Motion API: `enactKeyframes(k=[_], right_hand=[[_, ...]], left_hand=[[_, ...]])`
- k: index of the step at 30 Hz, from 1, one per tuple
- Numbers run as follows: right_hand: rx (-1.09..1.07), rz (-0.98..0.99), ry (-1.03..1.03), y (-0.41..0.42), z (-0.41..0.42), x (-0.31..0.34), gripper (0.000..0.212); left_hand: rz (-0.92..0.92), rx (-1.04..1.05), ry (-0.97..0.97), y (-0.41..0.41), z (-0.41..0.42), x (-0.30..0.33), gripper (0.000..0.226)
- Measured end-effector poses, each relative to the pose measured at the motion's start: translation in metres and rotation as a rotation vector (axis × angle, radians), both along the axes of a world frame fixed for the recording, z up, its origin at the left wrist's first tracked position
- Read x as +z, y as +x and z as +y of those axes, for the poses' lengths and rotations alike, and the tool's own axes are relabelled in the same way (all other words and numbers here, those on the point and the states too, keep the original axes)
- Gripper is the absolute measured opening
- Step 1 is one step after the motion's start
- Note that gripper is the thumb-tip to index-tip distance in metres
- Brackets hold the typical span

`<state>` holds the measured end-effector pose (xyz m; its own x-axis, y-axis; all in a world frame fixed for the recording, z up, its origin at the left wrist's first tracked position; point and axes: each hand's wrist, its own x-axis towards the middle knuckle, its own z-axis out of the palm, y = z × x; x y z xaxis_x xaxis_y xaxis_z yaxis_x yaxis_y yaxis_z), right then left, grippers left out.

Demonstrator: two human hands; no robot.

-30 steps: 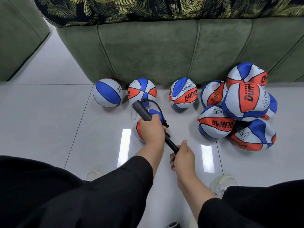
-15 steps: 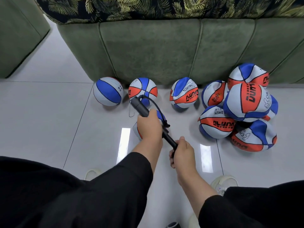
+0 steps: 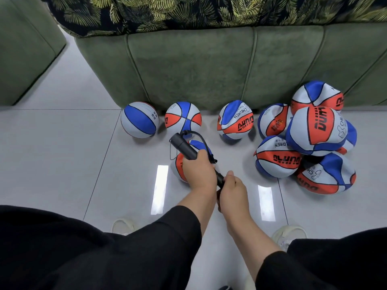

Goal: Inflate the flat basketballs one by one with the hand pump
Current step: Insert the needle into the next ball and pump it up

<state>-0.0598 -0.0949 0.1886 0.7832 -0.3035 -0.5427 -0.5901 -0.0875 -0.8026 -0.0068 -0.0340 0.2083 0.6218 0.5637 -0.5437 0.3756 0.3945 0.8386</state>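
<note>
Black is the pump, a thin tube held slanted over the floor. The left hand is wrapped tight around the tube. The right hand is curled around the handle end, close behind the left hand. A thin black hose loops from the far tip of the pump down to a ball on the floor right under the left hand; the hand hides most of this ball. Three round balls sit in a row against the green sofa: one on the left, one in the middle and one more to the right. A pile of soft, dented balls lies further right, touching each other. Two pale shoes stand near the bottom.
</note>
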Motion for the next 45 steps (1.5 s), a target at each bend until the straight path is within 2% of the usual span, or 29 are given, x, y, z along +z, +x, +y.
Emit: enactKeyframes(k=[3,8,14,18,25,31,35,40,45], right_hand=[[-0.002,-0.001,0.024,0.000,0.002,0.002,0.045],[-0.046,0.022,0.096,-0.003,-0.005,0.006,0.042],[-0.069,0.037,0.055,-0.013,-0.013,-0.004,0.042],[-0.052,-0.005,0.012,-0.005,-0.005,-0.003,0.048],[-0.004,-0.007,0.011,0.000,0.001,-0.002,0.040],[-0.026,0.029,0.082,-0.003,-0.006,0.002,0.039],[-0.041,0.072,0.070,-0.016,-0.020,-0.006,0.039],[-0.015,0.042,-0.009,-0.014,-0.016,-0.014,0.041],[0.020,0.003,-0.048,-0.005,-0.003,-0.008,0.037]], left_hand=[[-0.009,-0.014,0.007,0.001,0.000,-0.001,0.004],[0.006,-0.017,0.011,0.016,0.012,0.008,0.010],[0.037,0.022,-0.012,0.025,0.027,0.005,0.018],[0.048,0.033,-0.016,0.012,0.012,0.002,0.009],[0.013,-0.026,0.019,-0.001,0.000,0.000,0.005],[-0.002,-0.041,0.015,0.013,0.008,0.008,0.015],[0.030,0.023,0.006,0.028,0.030,0.010,0.009],[0.040,0.038,0.000,0.023,0.027,0.001,0.025],[0.039,0.044,-0.015,0.010,0.013,0.000,0.008]])
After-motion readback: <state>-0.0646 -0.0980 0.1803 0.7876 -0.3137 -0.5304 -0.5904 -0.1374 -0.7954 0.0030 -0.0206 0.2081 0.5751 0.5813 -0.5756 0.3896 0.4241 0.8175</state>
